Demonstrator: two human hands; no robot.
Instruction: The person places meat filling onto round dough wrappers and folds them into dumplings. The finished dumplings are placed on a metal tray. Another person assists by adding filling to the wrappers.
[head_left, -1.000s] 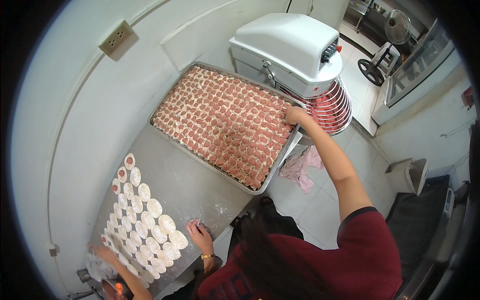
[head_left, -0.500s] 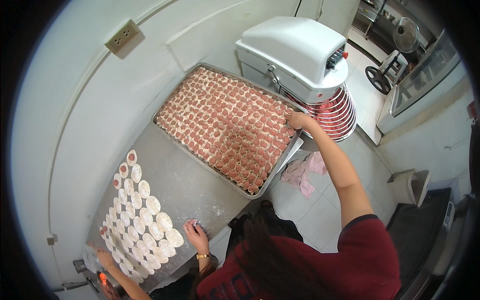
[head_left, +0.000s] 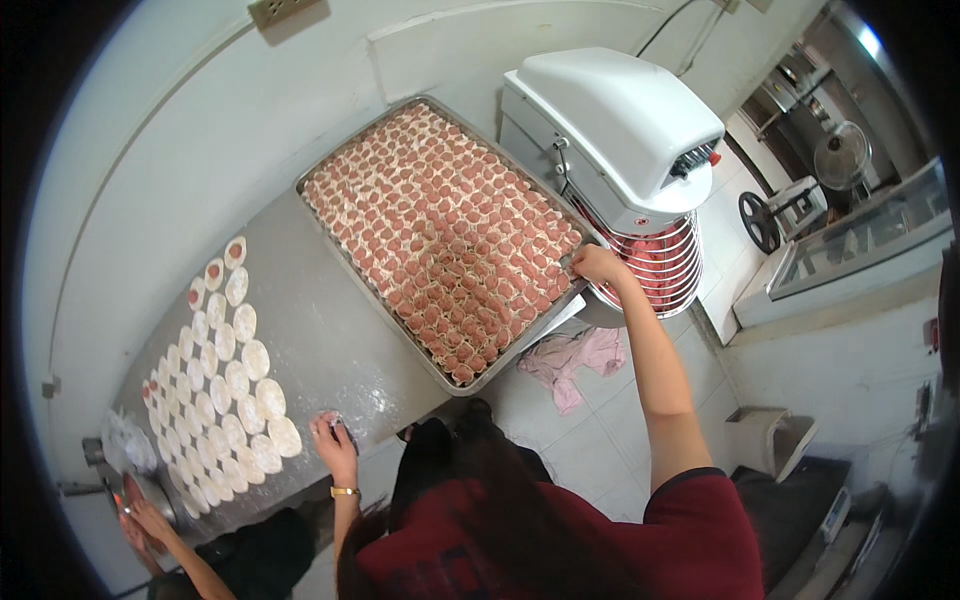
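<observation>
My right hand [head_left: 597, 265] reaches to the right corner of a large metal tray [head_left: 345, 262], its fingers bunched at the rim. Whatever they pinch there is hidden. Rows of small filled dough pieces [head_left: 430, 220], each with a pink meat centre, cover the tray. My left hand [head_left: 333, 445], a gold band on its wrist, is curled at the front edge of the metal table [head_left: 320, 340]. A small dark thing, too unclear to name, shows in its fingers. Left of that hand lie flat oval dough wrappers [head_left: 237, 380]; a few along the far-left side carry meat balls [head_left: 214, 268].
At lower left a co-worker's hands [head_left: 148, 525] are over a metal bowl [head_left: 160, 497], near a clear plastic bag [head_left: 130, 442]. A white mixer [head_left: 615, 130] with a wire guard stands behind the tray's right side. A pink cloth [head_left: 570, 365] lies on the tiled floor.
The view has shifted, moving the table leftward in the picture. My right hand has moved slightly along the tray's corner. The co-worker's hand has left the wrappers for the bowl.
</observation>
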